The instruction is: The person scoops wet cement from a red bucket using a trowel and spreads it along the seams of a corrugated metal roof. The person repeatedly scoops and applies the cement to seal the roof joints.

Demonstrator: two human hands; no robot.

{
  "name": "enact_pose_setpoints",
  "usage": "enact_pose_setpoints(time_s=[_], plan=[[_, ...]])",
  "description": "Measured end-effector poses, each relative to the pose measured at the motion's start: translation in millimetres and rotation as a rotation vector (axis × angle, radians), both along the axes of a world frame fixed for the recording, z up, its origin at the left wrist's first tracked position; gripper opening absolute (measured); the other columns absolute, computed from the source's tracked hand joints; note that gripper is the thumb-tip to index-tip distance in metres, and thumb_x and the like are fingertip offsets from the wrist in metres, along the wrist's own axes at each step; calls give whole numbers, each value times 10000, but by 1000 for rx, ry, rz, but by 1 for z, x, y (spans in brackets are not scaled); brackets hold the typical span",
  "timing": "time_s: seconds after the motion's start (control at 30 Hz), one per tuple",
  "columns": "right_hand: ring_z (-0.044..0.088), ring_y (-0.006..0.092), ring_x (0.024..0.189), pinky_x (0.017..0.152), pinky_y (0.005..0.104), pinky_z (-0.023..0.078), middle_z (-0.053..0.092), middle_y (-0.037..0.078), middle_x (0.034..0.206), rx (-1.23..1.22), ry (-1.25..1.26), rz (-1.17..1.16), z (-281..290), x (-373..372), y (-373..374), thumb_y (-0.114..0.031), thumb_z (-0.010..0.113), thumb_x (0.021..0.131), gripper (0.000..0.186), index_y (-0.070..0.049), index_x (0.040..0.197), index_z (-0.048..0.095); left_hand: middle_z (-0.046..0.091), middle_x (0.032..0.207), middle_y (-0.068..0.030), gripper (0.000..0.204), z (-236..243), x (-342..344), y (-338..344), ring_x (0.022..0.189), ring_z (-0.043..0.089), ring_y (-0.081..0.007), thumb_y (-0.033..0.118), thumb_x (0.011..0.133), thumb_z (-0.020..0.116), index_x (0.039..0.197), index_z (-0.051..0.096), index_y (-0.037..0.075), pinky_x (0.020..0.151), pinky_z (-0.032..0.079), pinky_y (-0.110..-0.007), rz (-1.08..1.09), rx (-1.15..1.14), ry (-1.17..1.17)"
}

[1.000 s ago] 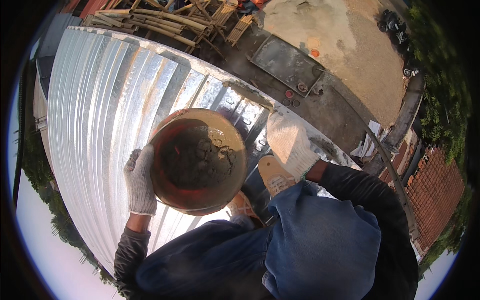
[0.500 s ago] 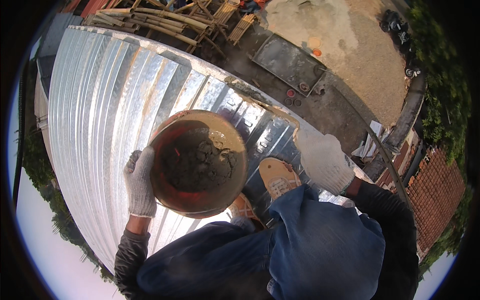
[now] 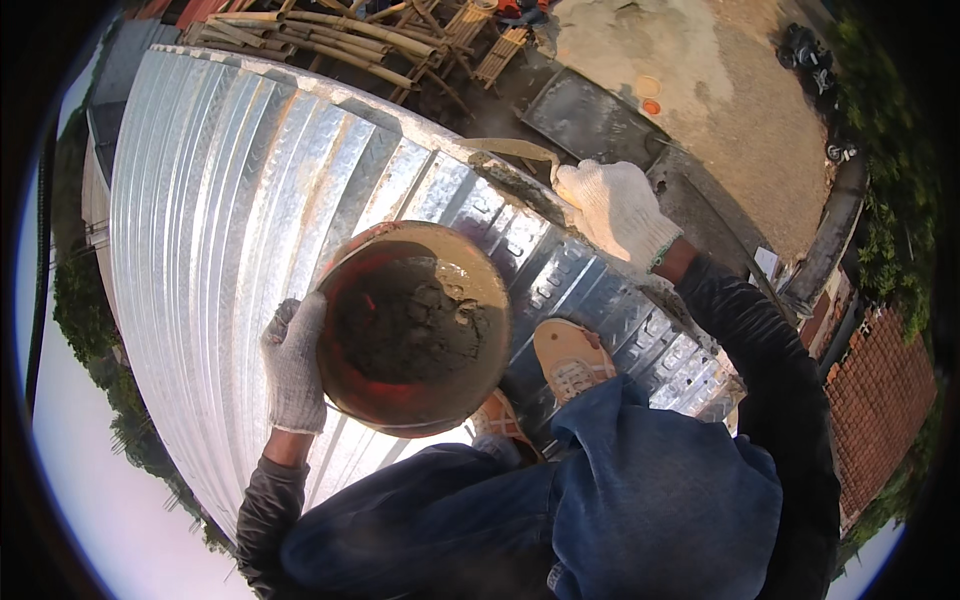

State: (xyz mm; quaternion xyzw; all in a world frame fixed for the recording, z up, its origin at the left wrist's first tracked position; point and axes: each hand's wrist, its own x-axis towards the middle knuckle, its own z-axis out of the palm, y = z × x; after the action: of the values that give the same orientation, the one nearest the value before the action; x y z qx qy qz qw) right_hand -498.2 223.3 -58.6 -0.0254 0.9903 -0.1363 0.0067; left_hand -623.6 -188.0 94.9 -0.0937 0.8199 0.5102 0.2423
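Note:
My left hand (image 3: 297, 365), in a knitted whitish glove, is closed on the left rim of a round bucket (image 3: 490, 365). Grey wet mortar (image 3: 425, 322) lies inside it, and some red shows through on the inner wall. My right hand (image 3: 618, 210), gloved too, is wrapped around the handle of a trowel (image 3: 515, 148). Its thin blade points left, over the outer edge of the roof, above a rough strip of mortar (image 3: 520, 186). The fingers of the right hand are partly hidden by the back of the glove.
I am on a ribbed metal roof (image 3: 225, 220), my tan shoe (image 3: 572, 355) near its edge. Far below lie bamboo poles (image 3: 345, 45), a dark rectangular tray (image 3: 590, 118) and concrete ground (image 3: 735, 130). A tiled roof (image 3: 880, 400) stands at the right.
My right hand has moved up and away from me along the roof edge, and the trowel blade now shows. My left hand and the bucket appear slightly further right in the picture.

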Motion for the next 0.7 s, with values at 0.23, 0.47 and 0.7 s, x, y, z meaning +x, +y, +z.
enact_pose_setpoints(time_s=[0.23,0.47,0.7], plan=[[747,216,841,680,372,577,698,39,948,204,-135,82,5,22,-10,-234,775,890,484,-67,1329,660,648,894,48,204,7,6,13,819,560,-51,229,1068,762,924,702,98,768,494,-250,64,0,33],[728,186,969,700,364,546,703,51,1110,260,-252,215,30,60,-20,-237,727,930,505,-44,1387,631,649,885,48,205,10,1,20,806,557,-52,230,1068,759,927,701,93,768,496,-251,63,12,26],[737,257,862,734,434,539,721,62,1022,-3,-408,61,48,96,-25,-179,708,891,396,-35,1260,700,639,873,52,210,9,-2,23,800,550,-48,216,1066,757,903,691,101,758,490,-247,33,1,15]])
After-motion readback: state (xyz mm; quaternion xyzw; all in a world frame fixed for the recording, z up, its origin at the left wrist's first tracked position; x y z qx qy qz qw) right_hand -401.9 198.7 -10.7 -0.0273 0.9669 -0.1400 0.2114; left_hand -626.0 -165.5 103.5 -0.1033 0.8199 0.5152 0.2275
